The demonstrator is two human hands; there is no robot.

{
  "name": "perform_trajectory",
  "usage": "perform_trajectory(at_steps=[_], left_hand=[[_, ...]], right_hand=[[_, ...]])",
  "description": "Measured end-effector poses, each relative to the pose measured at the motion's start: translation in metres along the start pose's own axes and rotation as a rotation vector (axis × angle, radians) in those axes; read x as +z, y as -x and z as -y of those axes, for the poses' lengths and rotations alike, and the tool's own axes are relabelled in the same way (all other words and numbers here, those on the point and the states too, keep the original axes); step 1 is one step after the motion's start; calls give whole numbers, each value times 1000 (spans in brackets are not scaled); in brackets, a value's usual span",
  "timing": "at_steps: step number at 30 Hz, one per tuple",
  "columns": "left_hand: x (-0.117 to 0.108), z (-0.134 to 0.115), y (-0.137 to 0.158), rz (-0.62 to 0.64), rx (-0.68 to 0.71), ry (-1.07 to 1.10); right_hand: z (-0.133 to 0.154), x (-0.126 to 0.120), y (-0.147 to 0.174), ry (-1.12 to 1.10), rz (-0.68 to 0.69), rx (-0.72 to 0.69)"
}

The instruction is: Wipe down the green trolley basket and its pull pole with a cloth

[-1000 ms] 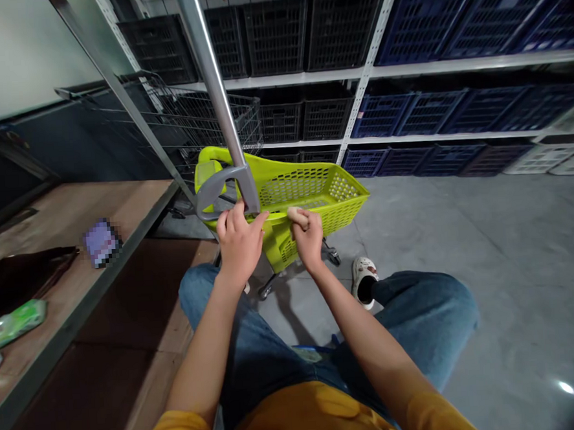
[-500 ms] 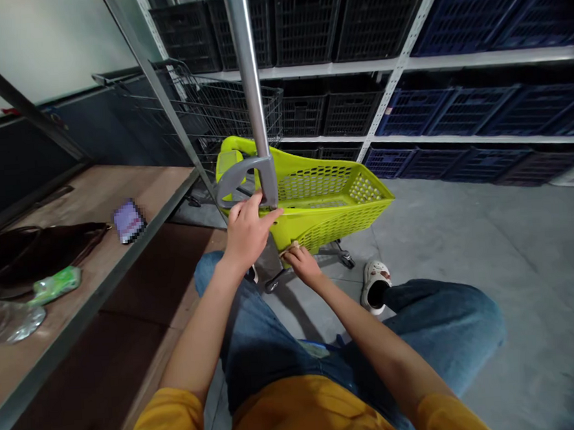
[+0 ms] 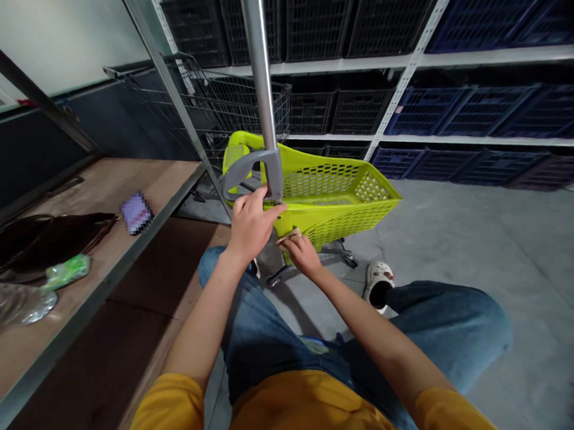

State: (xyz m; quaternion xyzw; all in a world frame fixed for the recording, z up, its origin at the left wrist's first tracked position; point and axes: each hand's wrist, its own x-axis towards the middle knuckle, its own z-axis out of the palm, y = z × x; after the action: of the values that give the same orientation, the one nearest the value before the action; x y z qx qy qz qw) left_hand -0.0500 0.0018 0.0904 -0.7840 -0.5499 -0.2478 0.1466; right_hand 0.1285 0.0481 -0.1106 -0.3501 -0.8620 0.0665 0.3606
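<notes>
A lime-green plastic shopping cart (image 3: 346, 221) with perforated sides stands in front of my knees. Its grey handle piece (image 3: 273, 177) carries a tall metal pole (image 3: 259, 61). My left hand (image 3: 253, 223) grips the cart's near corner at the foot of that handle piece, thumb laid along the rim, the other fingertips partly hidden. Lower down, my right hand (image 3: 303, 253) is closed on a thin beige piece (image 3: 291, 236), cloth-like or paper-like, held against the cart's outer side. Part of this piece is hidden by the fingers.
To the left is a brown shelf (image 3: 168, 173) with a blurred purple item (image 3: 136, 212), a dark bag (image 3: 74, 231), a green packet (image 3: 69, 272) and a clear plastic bottle (image 3: 24, 302). Behind stand a black wire cart (image 3: 241, 104) and racks of black crates (image 3: 321, 21) and blue crates (image 3: 485, 109).
The view has shifted a little, so the surroundings sit slightly further right. My right hand and the beige piece have moved slightly up the cart's side. My left hand keeps its hold.
</notes>
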Motion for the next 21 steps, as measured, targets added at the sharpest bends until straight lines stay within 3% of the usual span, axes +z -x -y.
perform_trajectory(at_steps=[4,9,14,17,21], left_hand=[[1,-3,0,-5,-7,-1],[0,-6,0,18,-5,-24],[4,-10,-1,17,-37,-2],[10,-13,-2,8,-72,13],[19,-25,6,-48,-159,6]], right_hand=[[-15,29,47,58,212,23],[-26,54,76,117,279,88],[-42,59,87,135,348,86],[-59,47,91,110,317,147],[-89,23,98,58,117,371]])
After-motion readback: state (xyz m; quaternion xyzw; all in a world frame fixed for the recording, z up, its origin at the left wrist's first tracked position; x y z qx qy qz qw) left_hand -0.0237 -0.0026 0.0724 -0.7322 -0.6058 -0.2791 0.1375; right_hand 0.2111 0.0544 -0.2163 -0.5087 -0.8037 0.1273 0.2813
